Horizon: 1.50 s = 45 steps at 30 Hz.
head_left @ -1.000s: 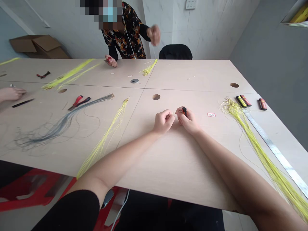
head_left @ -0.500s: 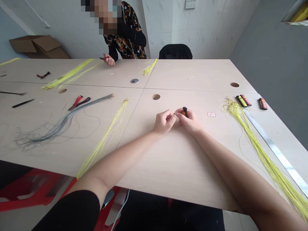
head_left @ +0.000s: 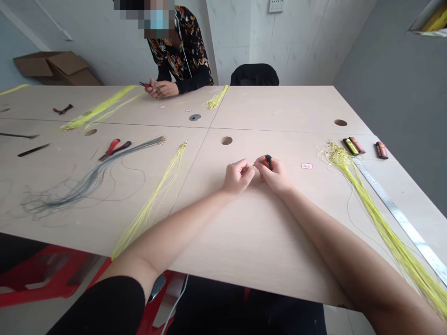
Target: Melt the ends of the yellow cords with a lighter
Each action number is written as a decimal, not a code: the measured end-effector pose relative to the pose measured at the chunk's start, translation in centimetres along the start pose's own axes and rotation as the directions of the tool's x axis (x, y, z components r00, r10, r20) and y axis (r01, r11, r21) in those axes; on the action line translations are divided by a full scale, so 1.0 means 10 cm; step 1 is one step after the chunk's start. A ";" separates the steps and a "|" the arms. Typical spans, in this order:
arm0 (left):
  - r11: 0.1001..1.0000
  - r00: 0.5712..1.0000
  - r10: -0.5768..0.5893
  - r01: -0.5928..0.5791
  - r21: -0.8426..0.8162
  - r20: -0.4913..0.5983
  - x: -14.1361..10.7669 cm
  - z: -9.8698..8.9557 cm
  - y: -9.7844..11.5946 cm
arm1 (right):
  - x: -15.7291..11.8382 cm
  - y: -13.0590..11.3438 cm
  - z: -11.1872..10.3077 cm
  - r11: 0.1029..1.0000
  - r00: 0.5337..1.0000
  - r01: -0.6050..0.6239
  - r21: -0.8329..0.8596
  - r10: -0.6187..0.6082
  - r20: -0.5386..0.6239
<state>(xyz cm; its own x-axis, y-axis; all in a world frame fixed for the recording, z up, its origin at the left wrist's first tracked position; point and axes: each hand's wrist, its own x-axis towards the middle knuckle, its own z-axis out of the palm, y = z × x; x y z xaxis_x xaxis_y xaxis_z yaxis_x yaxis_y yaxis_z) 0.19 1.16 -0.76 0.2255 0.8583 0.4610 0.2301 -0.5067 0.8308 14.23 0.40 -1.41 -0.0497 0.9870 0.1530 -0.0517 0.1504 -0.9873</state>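
My left hand (head_left: 238, 177) is closed, its thumb and forefinger pinching a tiny gold-coloured piece (head_left: 253, 164), too small to name. Thumb and forefinger of my right hand (head_left: 275, 177) meet the same piece from the other side. Tucked in that right hand is a dark lighter (head_left: 268, 161) with its black top up. Both hands rest close together above the table (head_left: 258, 237). To their left lies a bundle of yellow cords (head_left: 157, 186) with gold-coloured ends. A larger yellow cord bundle (head_left: 373, 209) lies on the right.
Beside the right bundle are a metal ruler (head_left: 394, 211), two lighters (head_left: 353, 146) and another lighter (head_left: 382, 150). A small label (head_left: 307, 166) lies nearer. Red-and-black pliers (head_left: 113, 149) and grey cords (head_left: 94, 179) are on the left. Across the table a co-worker (head_left: 185, 51) holds a red-handled tool.
My hands stay in nearly the same place, fingertips still together. Across the table, the co-worker's raised arm has come down, and both their hands now meet at the tool.
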 end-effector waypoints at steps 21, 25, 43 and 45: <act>0.988 0.990 0.136 -0.138 -0.063 -0.039 -0.05 -0.01 -0.03 | -0.04 -0.06 0.10 0.967 0.984 -0.154 0.205 0.131 0.122; 0.988 0.986 0.144 -0.148 -0.040 -0.088 -0.04 -0.01 -0.03 | -0.05 -0.11 0.05 0.936 0.957 -0.240 0.256 0.185 0.222; 0.987 0.984 0.156 -0.159 -0.017 -0.085 -0.05 0.01 0.03 | -0.05 -0.08 0.11 0.901 0.923 -0.346 0.263 0.277 0.268; 0.988 0.985 0.151 -0.152 -0.014 -0.083 -0.05 0.01 0.03 | -0.05 -0.08 0.11 0.896 0.921 -0.351 0.272 0.279 0.270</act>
<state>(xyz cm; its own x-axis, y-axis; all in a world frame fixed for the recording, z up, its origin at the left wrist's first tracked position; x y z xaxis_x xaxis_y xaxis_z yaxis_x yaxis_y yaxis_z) 0.29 0.58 -0.75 0.1778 0.7759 0.6053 0.1798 -0.6303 0.7552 13.15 -0.24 -0.63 -0.3298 0.9360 -0.1229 -0.2998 -0.2273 -0.9265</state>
